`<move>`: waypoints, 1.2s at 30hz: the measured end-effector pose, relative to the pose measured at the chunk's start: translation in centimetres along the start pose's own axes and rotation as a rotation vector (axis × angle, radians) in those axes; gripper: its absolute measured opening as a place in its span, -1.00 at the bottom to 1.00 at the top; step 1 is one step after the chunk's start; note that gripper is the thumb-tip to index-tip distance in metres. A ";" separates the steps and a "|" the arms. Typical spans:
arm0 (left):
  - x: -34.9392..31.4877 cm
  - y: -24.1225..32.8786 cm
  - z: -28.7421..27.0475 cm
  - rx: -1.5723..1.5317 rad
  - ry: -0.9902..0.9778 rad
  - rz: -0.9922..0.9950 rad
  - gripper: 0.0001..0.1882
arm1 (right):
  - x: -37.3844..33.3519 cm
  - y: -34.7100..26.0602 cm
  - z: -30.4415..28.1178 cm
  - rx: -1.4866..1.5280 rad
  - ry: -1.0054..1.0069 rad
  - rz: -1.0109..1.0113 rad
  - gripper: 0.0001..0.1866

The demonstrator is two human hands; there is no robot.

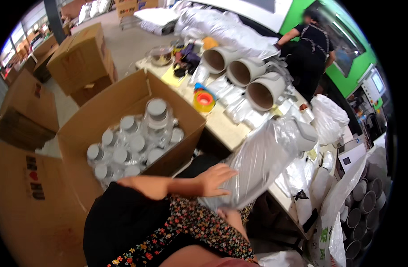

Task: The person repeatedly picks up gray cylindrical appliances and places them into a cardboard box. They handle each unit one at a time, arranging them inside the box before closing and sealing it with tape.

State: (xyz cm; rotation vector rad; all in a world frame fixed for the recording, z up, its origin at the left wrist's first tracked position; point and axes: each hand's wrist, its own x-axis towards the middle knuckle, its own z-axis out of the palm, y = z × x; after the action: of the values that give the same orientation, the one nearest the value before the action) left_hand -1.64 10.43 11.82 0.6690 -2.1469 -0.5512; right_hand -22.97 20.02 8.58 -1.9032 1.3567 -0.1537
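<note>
A long clear plastic bag (262, 155) lies slanted from my lap to the table, with a grey round-ended piece (305, 135) at its far end. My left hand (216, 179) reaches across to the bag's near left side, its fingers stretched out and apart. Lower down, at the near end, my right hand (232, 219) is closed at the bag's edge; its fingers are partly hidden. Left of the bag, an open cardboard box (86, 129) holds several clear jars with grey lids (137, 143).
On the table (222, 129) lie grey tubes (263, 92), a yellow tape roll (204, 100) and white bags (328, 116). Closed cartons (79, 55) stand at left. A sack of grey cups (368, 202) is at right. Another person (308, 49) works by the green machine (369, 66).
</note>
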 end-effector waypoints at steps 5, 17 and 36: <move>2.9 -0.2 4.0 0.242 -0.046 0.009 -0.21 | 3.8 -2.5 0.9 0.126 -0.241 -0.107 -0.73; -6.5 2.3 -22.8 0.002 0.746 -0.643 -0.60 | 5.8 -5.9 -6.8 0.759 0.123 -0.121 -0.79; -7.6 -38.1 -25.6 1.061 -0.665 -0.820 -0.76 | 6.0 1.4 -5.1 0.414 0.274 0.227 -0.73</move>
State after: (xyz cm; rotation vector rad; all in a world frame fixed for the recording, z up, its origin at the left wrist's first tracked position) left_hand 33.28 -18.04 0.23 2.2584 -2.6549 0.0710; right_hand -24.11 12.12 9.25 -1.4098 1.5693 -0.5533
